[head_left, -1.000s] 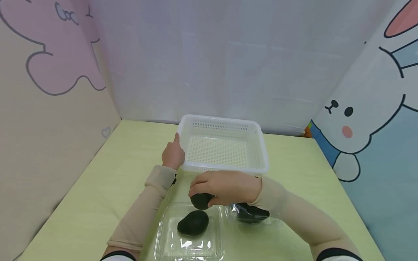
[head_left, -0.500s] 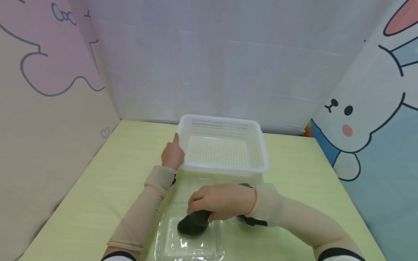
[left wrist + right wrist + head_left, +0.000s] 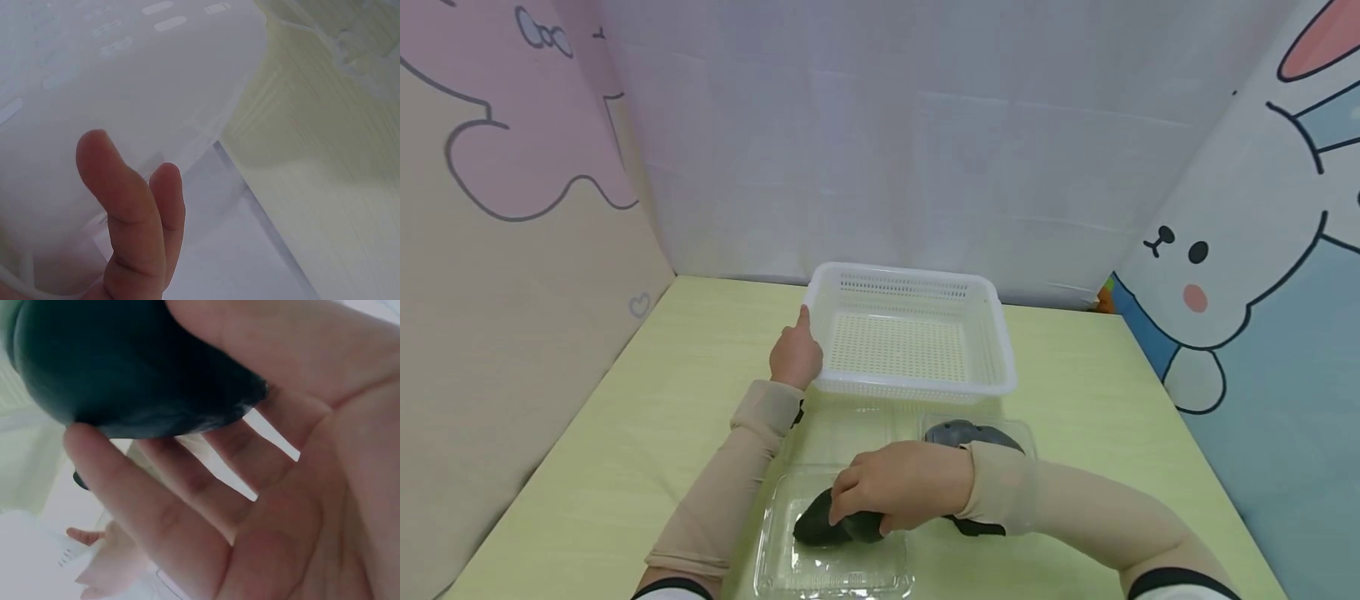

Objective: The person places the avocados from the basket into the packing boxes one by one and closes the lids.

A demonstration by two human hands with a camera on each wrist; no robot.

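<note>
My right hand (image 3: 906, 487) curls its fingers and thumb round a dark green avocado (image 3: 862, 527), low over a clear plastic box (image 3: 820, 571). A second avocado (image 3: 811, 523) lies in that box, against the held one and partly behind my fingers. From the right wrist, the held avocado (image 3: 125, 375) rests between thumb and fingertips. My left hand (image 3: 796, 357) lies at the left side of a white perforated basket (image 3: 917, 390), index finger straight along its rim. In the left wrist view, two nearly straight fingers (image 3: 134, 219) stand beside the basket wall (image 3: 162, 75).
Another clear box (image 3: 1028, 437) lies to the right, with a grey rounded thing (image 3: 958, 432) and a dark thing (image 3: 977, 527) around my right sleeve, which hides its middle. The yellow table (image 3: 647, 417) meets a white wall sheet (image 3: 880, 167) behind the basket.
My right hand has come down toward me with the avocado, from behind the other avocado to beside it. That one now sits slightly further left. The left hand stays at the basket.
</note>
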